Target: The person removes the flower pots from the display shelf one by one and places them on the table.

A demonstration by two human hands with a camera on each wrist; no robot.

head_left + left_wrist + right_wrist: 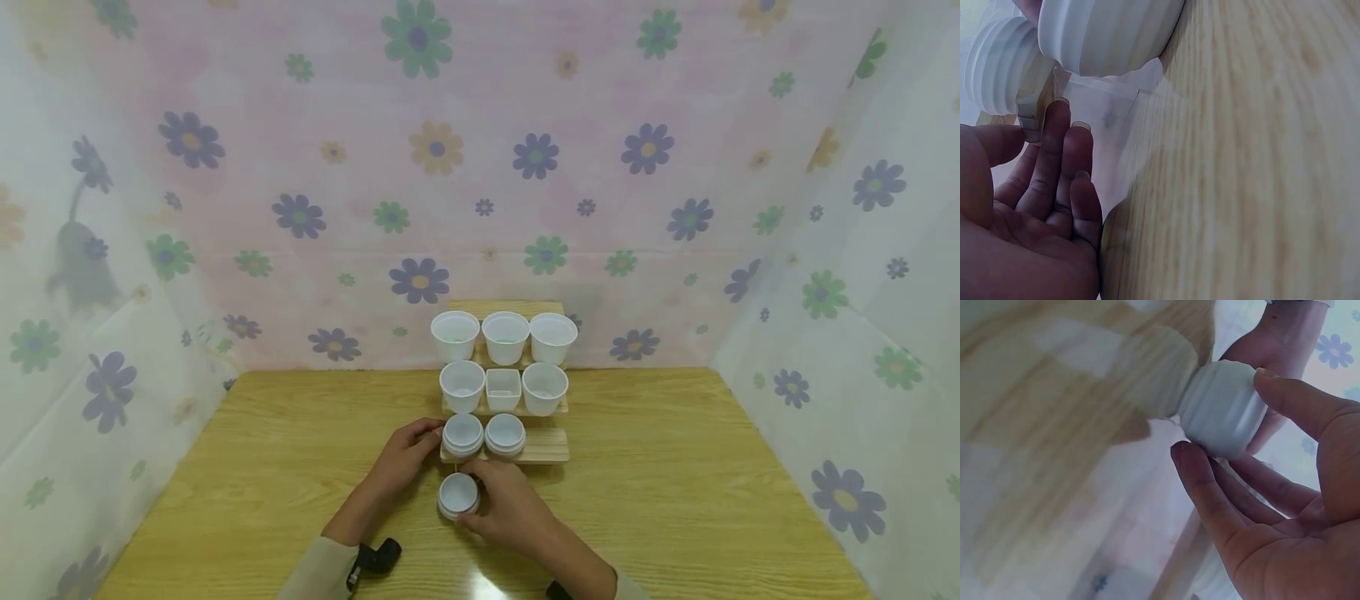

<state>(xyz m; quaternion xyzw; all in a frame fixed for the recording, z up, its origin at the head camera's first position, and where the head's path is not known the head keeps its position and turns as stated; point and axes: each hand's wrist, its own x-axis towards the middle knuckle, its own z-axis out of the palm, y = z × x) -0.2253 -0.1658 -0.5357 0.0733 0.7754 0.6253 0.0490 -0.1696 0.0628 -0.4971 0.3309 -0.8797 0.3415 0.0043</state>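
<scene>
White ribbed jar [458,494], one, upright on the counter [637,517], just in front of the wooden stand [547,446]; pinched between thumb and fingers of the right hand [513,508]. Left hand [401,458]: thumb and fingertip pinching the stand's lowest step at its left end.

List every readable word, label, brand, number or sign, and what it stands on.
None: no word, brand, number or sign is readable.
White jar in front: ribbed sides, no label visible.
Two top cups: faint green traces inside, too blurred to tell.
Backdrop: printed flowers, no lettering.
</scene>
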